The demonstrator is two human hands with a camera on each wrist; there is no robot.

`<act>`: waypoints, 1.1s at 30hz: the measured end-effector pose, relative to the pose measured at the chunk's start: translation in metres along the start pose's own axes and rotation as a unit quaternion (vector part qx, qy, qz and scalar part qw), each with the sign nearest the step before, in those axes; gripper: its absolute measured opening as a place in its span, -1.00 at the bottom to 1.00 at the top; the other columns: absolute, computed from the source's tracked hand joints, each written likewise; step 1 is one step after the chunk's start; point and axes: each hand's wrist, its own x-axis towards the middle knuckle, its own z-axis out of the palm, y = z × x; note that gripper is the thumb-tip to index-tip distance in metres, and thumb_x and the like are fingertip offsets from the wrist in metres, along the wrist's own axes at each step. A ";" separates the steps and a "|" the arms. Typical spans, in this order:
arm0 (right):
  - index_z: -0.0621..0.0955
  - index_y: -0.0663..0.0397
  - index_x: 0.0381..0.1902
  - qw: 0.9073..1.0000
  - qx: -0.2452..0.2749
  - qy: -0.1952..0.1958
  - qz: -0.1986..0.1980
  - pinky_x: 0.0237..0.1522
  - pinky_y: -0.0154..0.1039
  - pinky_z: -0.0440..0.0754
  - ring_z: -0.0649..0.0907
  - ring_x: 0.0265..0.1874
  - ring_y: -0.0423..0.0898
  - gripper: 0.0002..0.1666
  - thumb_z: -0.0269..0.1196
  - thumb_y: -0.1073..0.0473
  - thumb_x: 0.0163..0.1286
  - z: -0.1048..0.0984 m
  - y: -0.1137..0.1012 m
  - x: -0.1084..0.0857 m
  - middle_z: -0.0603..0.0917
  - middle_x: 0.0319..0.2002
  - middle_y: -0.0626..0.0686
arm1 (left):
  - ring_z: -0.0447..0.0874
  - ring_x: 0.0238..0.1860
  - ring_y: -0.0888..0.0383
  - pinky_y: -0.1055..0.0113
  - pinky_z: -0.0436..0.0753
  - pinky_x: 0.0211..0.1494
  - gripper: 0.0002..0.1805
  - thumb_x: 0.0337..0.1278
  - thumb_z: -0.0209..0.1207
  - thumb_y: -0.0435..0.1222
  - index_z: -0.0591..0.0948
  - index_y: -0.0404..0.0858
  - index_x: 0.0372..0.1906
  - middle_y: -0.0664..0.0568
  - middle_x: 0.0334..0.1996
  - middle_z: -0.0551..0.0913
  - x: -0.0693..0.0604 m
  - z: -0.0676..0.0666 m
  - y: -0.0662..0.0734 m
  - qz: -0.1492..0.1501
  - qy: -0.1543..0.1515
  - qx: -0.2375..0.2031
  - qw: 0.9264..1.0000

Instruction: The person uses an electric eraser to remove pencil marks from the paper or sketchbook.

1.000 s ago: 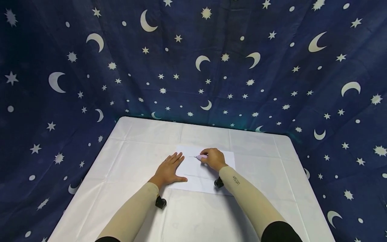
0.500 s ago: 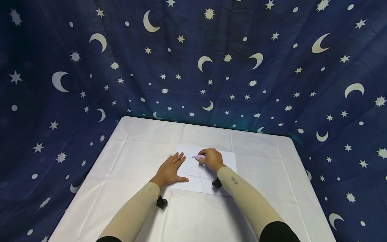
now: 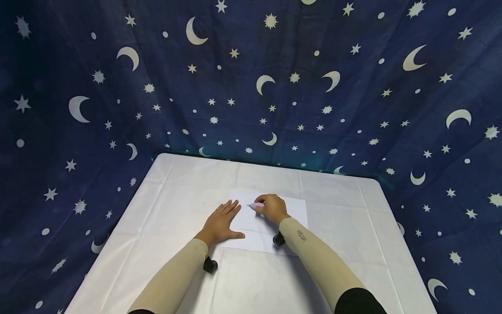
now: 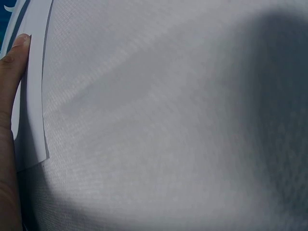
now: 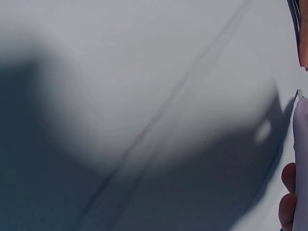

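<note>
A sheet of white paper lies on the white-covered table. My left hand rests on its left edge, fingers straight and thumb stretched to the right. In the left wrist view the thumb lies along the paper. Between the fingers and thumb of my right hand is a thick pale lilac pen-shaped tool, its narrow grey tip pointing left at the upper part of the sheet. The right wrist view shows the tool with curled fingertips against it; its exact kind is unclear.
The white tablecloth has fold creases. Behind and beside the table hangs a dark blue curtain with moons and stars. Small black cameras sit under both wrists. A dark shadow and diagonal lines cross the right wrist view.
My right hand and the lilac tool have slid slightly left across the paper, closer to the left hand. The left hand stays flat in place on the sheet.
</note>
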 end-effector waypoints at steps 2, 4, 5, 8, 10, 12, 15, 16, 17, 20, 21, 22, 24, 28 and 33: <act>0.77 -0.12 -0.14 1.000 -0.003 -0.001 0.001 -0.09 -0.10 0.66 0.72 -0.17 -0.07 -0.73 0.45 0.05 0.16 0.000 0.002 -0.001 0.79 -0.18 -0.04 | -0.09 0.58 0.01 0.02 0.04 0.59 0.23 -0.18 0.16 0.50 0.17 -0.13 0.54 0.05 0.57 0.05 -0.001 0.000 0.000 -0.001 -0.004 -0.002 1.000; 0.77 -0.12 -0.15 1.000 -0.002 0.002 0.005 -0.09 -0.10 0.65 0.71 -0.17 -0.08 -0.73 0.45 0.05 0.16 0.000 0.004 -0.001 0.79 -0.18 -0.04 | -0.10 0.58 0.02 0.03 0.02 0.59 0.23 -0.19 0.18 0.49 0.17 -0.14 0.55 0.06 0.57 0.04 -0.001 -0.001 0.001 -0.004 -0.006 -0.006 1.000; 0.77 -0.12 -0.15 1.000 -0.003 0.003 0.006 -0.09 -0.10 0.65 0.71 -0.18 -0.08 -0.73 0.45 0.06 0.16 0.000 0.006 -0.001 0.79 -0.18 -0.04 | -0.12 0.59 0.03 0.05 0.00 0.60 0.23 -0.19 0.17 0.49 0.15 -0.12 0.55 0.07 0.58 0.02 -0.001 -0.001 0.001 -0.007 -0.009 -0.003 1.000; 0.77 -0.13 -0.15 1.000 -0.004 0.008 0.013 -0.10 -0.09 0.65 0.71 -0.18 -0.07 -0.73 0.45 0.06 0.14 -0.001 0.010 -0.002 0.78 -0.18 -0.04 | -0.15 0.59 0.06 0.08 -0.02 0.60 0.24 -0.19 0.15 0.51 0.13 -0.10 0.56 0.10 0.58 0.00 -0.001 -0.002 0.001 -0.012 -0.015 0.006 1.000; 0.77 -0.14 -0.15 1.000 -0.008 0.006 0.019 -0.10 -0.09 0.64 0.70 -0.17 -0.07 -0.72 0.45 0.05 0.14 -0.002 0.012 -0.003 0.78 -0.17 -0.04 | -0.16 0.59 0.07 0.09 -0.02 0.60 0.24 -0.18 0.13 0.52 0.12 -0.09 0.56 0.10 0.58 -0.01 -0.001 -0.002 0.000 -0.014 -0.018 0.015 1.000; 0.77 -0.15 -0.15 1.000 -0.010 0.005 0.025 -0.11 -0.10 0.64 0.70 -0.17 -0.07 -0.72 0.46 0.04 0.14 -0.003 0.014 -0.004 0.78 -0.16 -0.05 | -0.15 0.59 0.07 0.09 -0.01 0.60 0.24 -0.18 0.12 0.53 0.12 -0.09 0.56 0.10 0.58 0.00 -0.001 -0.002 0.000 -0.012 -0.017 0.020 1.000; 0.77 -0.14 -0.15 1.000 -0.010 0.005 0.028 -0.10 -0.09 0.64 0.70 -0.17 -0.07 -0.71 0.46 0.05 0.13 -0.004 0.015 -0.004 0.78 -0.16 -0.05 | -0.15 0.59 0.07 0.10 -0.01 0.60 0.24 -0.18 0.10 0.54 0.12 -0.08 0.56 0.10 0.58 0.00 -0.001 -0.003 0.000 -0.011 -0.019 0.022 1.000; 0.77 -0.14 -0.15 1.000 -0.010 0.006 0.026 -0.10 -0.09 0.64 0.70 -0.17 -0.06 -0.71 0.46 0.05 0.13 -0.004 0.015 -0.004 0.78 -0.17 -0.04 | -0.14 0.59 0.06 0.09 0.00 0.60 0.24 -0.18 0.11 0.53 0.13 -0.09 0.56 0.09 0.58 0.01 0.000 -0.002 0.000 -0.009 -0.017 0.021 1.000; 0.78 -0.13 -0.15 1.000 -0.008 0.006 0.023 -0.10 -0.08 0.64 0.70 -0.17 -0.06 -0.71 0.47 0.05 0.12 -0.003 0.015 -0.004 0.78 -0.17 -0.05 | -0.14 0.59 0.06 0.09 -0.01 0.60 0.23 -0.18 0.11 0.53 0.13 -0.09 0.56 0.09 0.58 0.01 0.000 -0.002 0.001 -0.009 -0.019 0.021 1.000; 0.78 -0.13 -0.15 1.000 -0.006 0.005 0.013 -0.10 -0.09 0.65 0.71 -0.17 -0.07 -0.71 0.46 0.05 0.12 -0.003 0.012 -0.004 0.79 -0.18 -0.06 | -0.14 0.59 0.06 0.09 0.00 0.60 0.23 -0.18 0.13 0.52 0.13 -0.10 0.56 0.09 0.58 0.01 0.001 -0.001 0.002 -0.006 -0.016 0.019 1.000; 0.78 -0.13 -0.16 1.000 -0.003 0.005 0.009 -0.10 -0.08 0.65 0.71 -0.17 -0.07 -0.71 0.47 0.05 0.12 -0.002 0.011 -0.004 0.79 -0.19 -0.06 | -0.13 0.59 0.06 0.09 0.00 0.60 0.23 -0.18 0.14 0.51 0.14 -0.10 0.56 0.09 0.58 0.02 0.001 0.000 0.002 -0.005 -0.013 0.018 1.000; 0.78 -0.13 -0.16 1.000 -0.003 0.005 0.005 -0.11 -0.09 0.65 0.72 -0.17 -0.07 -0.72 0.47 0.05 0.12 -0.002 0.010 -0.003 0.79 -0.20 -0.06 | -0.13 0.59 0.06 0.09 0.00 0.60 0.23 -0.19 0.15 0.51 0.15 -0.10 0.55 0.09 0.58 0.02 0.002 0.001 0.002 -0.004 -0.011 0.017 1.000; 0.78 -0.14 -0.16 1.000 -0.004 0.000 0.004 -0.11 -0.10 0.65 0.72 -0.18 -0.09 -0.72 0.47 0.05 0.12 -0.001 0.008 -0.003 0.79 -0.20 -0.08 | -0.14 0.59 0.07 0.10 -0.01 0.60 0.23 -0.19 0.16 0.50 0.15 -0.09 0.56 0.10 0.58 0.01 0.002 0.002 0.002 -0.004 -0.010 0.015 1.000; 0.78 -0.15 -0.17 1.000 -0.008 -0.005 0.005 -0.11 -0.12 0.65 0.72 -0.18 -0.11 -0.74 0.46 0.05 0.13 -0.001 0.008 -0.001 0.79 -0.21 -0.09 | -0.15 0.59 0.06 0.09 -0.02 0.60 0.23 -0.19 0.15 0.51 0.14 -0.10 0.56 0.10 0.58 0.00 0.002 0.001 0.003 -0.004 -0.013 0.011 1.000; 0.78 -0.12 -0.17 1.000 -0.002 -0.006 0.015 -0.08 -0.09 0.65 0.71 -0.16 -0.08 -0.73 0.46 0.06 0.13 -0.004 0.008 -0.003 0.79 -0.19 -0.06 | -0.10 0.59 0.03 0.06 0.02 0.59 0.23 -0.18 0.14 0.51 0.15 -0.12 0.55 0.07 0.57 0.04 0.000 -0.002 0.002 -0.007 -0.013 0.012 1.000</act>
